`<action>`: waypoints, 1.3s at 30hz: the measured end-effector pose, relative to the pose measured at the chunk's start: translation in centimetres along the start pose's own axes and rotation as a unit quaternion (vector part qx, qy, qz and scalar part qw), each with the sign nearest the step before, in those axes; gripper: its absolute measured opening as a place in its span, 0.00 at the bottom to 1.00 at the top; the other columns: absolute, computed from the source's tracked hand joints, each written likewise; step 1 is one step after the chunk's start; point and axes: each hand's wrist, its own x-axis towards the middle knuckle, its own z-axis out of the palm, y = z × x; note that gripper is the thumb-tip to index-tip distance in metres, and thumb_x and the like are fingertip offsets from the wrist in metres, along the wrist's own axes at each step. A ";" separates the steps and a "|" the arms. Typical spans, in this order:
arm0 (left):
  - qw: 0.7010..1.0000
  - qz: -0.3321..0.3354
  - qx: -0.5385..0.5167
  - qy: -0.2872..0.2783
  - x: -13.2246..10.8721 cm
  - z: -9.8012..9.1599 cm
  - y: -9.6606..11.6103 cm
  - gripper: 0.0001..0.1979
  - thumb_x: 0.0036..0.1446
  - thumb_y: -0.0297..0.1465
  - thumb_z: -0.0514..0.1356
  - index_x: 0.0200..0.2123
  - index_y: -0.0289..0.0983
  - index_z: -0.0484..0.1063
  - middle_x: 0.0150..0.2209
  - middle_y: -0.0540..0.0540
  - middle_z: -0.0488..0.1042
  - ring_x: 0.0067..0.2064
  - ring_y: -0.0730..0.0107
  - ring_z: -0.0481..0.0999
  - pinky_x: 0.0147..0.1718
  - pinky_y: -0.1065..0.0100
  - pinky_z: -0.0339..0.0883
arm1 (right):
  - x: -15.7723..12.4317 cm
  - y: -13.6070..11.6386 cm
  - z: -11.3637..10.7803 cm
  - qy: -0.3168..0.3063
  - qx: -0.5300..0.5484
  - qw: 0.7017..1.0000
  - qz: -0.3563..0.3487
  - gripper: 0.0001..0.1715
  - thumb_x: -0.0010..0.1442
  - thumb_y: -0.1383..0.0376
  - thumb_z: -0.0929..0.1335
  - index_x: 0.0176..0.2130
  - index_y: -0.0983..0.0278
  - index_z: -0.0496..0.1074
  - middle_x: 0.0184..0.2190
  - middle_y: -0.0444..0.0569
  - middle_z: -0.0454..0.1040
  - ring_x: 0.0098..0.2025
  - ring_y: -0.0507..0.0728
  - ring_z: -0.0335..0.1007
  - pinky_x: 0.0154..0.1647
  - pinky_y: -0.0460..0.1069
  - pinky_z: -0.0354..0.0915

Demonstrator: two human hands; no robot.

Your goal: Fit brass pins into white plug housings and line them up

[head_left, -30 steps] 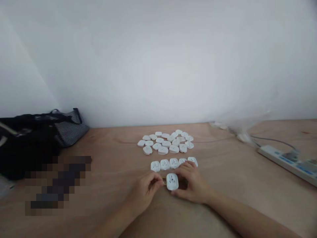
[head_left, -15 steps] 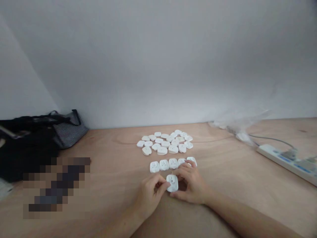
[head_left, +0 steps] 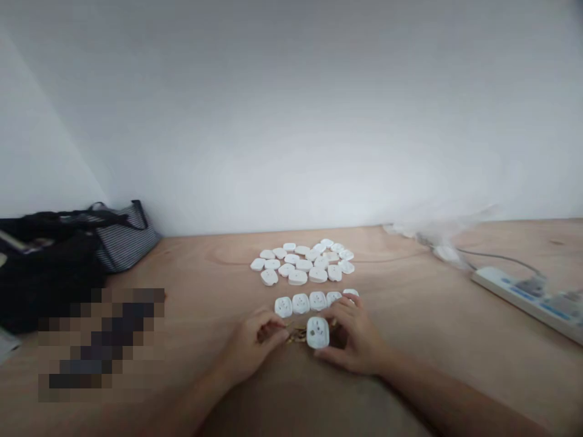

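A: Where is the white socket piece [head_left: 317,332] sitting?

B: The right hand [head_left: 348,334] is holding it well out from the back edge of the wooden surface [head_left: 410,303], midway between the left and right sides. Thumb and fingers are gripping its right part, spread only about as far as the piece is wide. Its face is tilting toward the camera; I can't tell whether its underside is touching the wood.

A: And the left hand [head_left: 252,337]?

B: It is curling beside some brass-coloured bits [head_left: 298,333], thumb and fingers slightly parted. I can't tell whether it is pinching one.

A: What's worrying you?

B: Those bits are lying loose and close together, so I'd say a fumbling pinch could be picking up two, or flicking one toward the front edge, which is out of view. A brass-coloured spot is showing in the held piece too; if it isn't seating firmly, more tilting could be tipping it out.

A: Anything behind?

B: Yes, the row of white pieces [head_left: 300,303] is running just behind, with the scattered white pieces [head_left: 297,277] lying nearer the back edge. The right fingers are overlapping the row's right end in view, so a careless swing could be knocking it crooked.
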 end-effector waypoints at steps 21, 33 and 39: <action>0.995 0.071 0.056 -0.038 0.1 1.6 1.1 0.07 0.58 0.27 0.54 0.31 0.37 0.72 0.34 0.46 0.73 0.37 0.64 0.72 0.37 0.68 0.66 | 0.0 0.1 0.1 0.005 0.005 1.000 -0.014 0.25 0.44 0.53 0.74 0.40 0.60 0.69 0.32 0.45 0.72 0.38 0.59 0.67 0.52 0.60 0.49; 0.991 0.122 -0.005 0.054 -0.1 1.7 1.0 0.13 0.61 0.27 0.51 0.44 0.39 0.73 0.38 0.46 0.76 0.39 0.67 0.75 0.39 0.69 0.68 | 0.0 -0.1 0.1 0.001 0.013 1.000 -0.017 0.25 0.45 0.54 0.73 0.42 0.59 0.69 0.33 0.46 0.73 0.39 0.60 0.67 0.51 0.59 0.49; 0.991 0.114 -0.030 0.061 -0.4 1.9 2.0 0.07 0.61 0.27 0.53 0.38 0.38 0.71 0.34 0.49 0.76 0.37 0.69 0.75 0.37 0.71 0.67 | 0.1 -0.5 0.1 -0.005 0.020 0.999 -0.030 0.24 0.46 0.53 0.72 0.41 0.59 0.69 0.32 0.46 0.73 0.38 0.59 0.67 0.50 0.59 0.50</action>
